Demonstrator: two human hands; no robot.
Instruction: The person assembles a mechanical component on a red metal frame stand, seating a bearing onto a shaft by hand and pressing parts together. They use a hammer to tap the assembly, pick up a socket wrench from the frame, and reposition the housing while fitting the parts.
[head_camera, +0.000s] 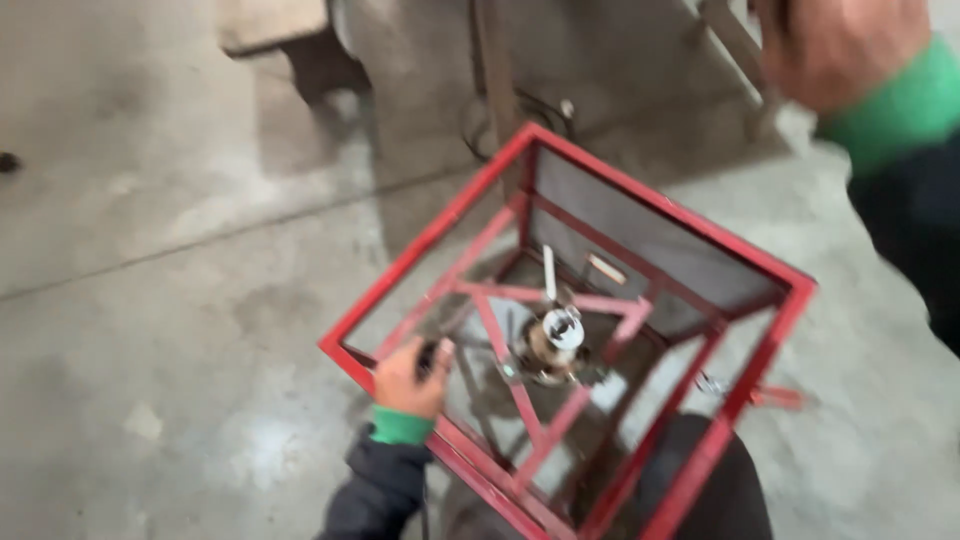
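While the red square-tube frame (640, 290) is being steadied on the concrete floor (180, 330), its near top rail is being gripped by the left hand (410, 378), closed round a small dark object pressed against the bar. The right hand (835, 45) is being held high at the upper edge, blurred, so its opening cannot be told. Since only one corner is being held, the frame could likely be tipped or twisted, and the metal burner fitting (555, 340) at its centre jarred.
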